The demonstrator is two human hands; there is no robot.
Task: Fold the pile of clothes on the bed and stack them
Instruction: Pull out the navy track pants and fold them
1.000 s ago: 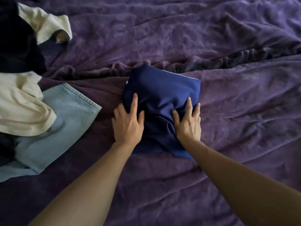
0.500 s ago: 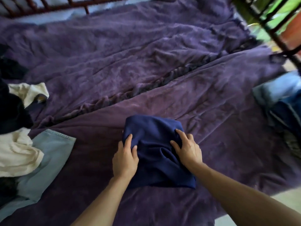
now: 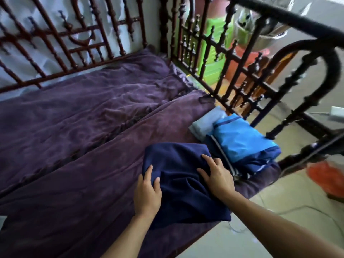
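A rumpled purple blanket point(image 3: 74, 136) spreads out ahead of me, a dark carved wooden railing point(image 3: 163, 25) stands along its far and right sides, and beyond the bars I see something green point(image 3: 208, 75) and a red blur point(image 3: 323, 177) on the pale floor point(image 3: 279, 198).

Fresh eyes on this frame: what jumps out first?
The folded navy garment lies at the near edge of the bed, with the left hand and right hand both resting on top of it. Just to its right, by the bed's corner, sits a stack of folded clothes with a bright blue top. The ornate dark bed frame rails in the purple blanket.
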